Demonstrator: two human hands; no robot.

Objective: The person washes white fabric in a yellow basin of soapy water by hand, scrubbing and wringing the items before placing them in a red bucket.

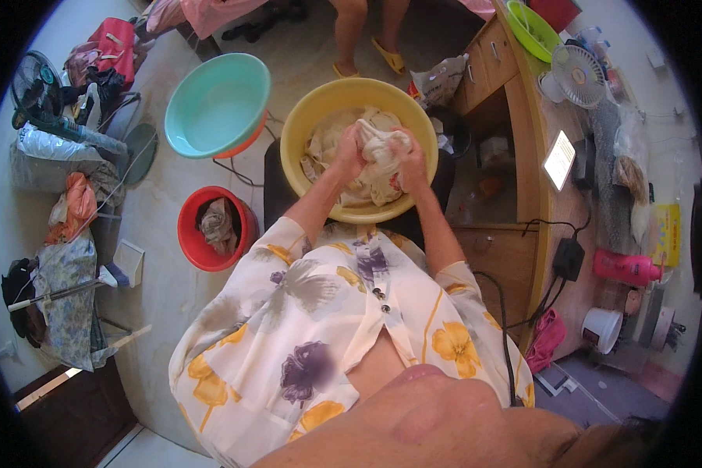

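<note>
A yellow plastic basin stands between my knees, with wet whitish cloth in cloudy water inside it. Over the basin both hands grip one bunched white cloth. My left hand closes on its left side, and my right hand on its right side. A small red patch shows on the cloth below my right hand. Parts of the fingers are hidden in the folds.
At the left stand a turquoise basin on an orange one and a red bucket holding cloth. Beyond the yellow basin are another person's legs in yellow slippers. A wooden desk with a small white fan is at the right.
</note>
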